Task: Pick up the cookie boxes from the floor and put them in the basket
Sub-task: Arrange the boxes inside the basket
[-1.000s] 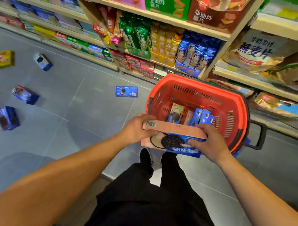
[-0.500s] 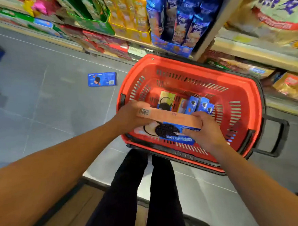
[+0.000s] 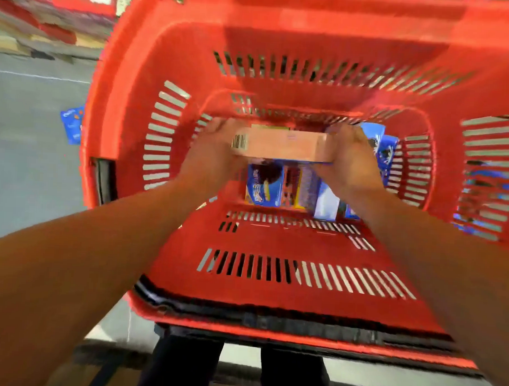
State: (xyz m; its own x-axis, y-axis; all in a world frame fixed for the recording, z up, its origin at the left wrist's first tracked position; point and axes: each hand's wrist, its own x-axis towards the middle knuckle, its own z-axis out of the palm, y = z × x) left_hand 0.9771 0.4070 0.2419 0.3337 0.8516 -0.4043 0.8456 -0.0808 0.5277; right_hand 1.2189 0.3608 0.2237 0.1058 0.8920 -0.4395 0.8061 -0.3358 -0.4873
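A large red basket point(image 3: 273, 269) fills most of the view, and both my arms reach down inside it. My left hand point(image 3: 211, 153) grips the left end of a pink cookie box point(image 3: 281, 146), barcode facing me, and my right hand point(image 3: 351, 159) grips its right end. The box is held low in the basket, just above several cookie boxes point(image 3: 277, 185) standing on the bottom, mostly blue. More blue boxes point(image 3: 385, 149) stand behind my right hand.
One blue cookie box point(image 3: 72, 125) lies on the grey floor left of the basket. Blurred store shelves point(image 3: 51, 17) run along the top left. My dark trouser legs point(image 3: 187, 365) show below the basket's near rim.
Both hands have lowered the pink box from above the near rim deep into the basket. My head has dropped much closer, so the basket now fills the view.
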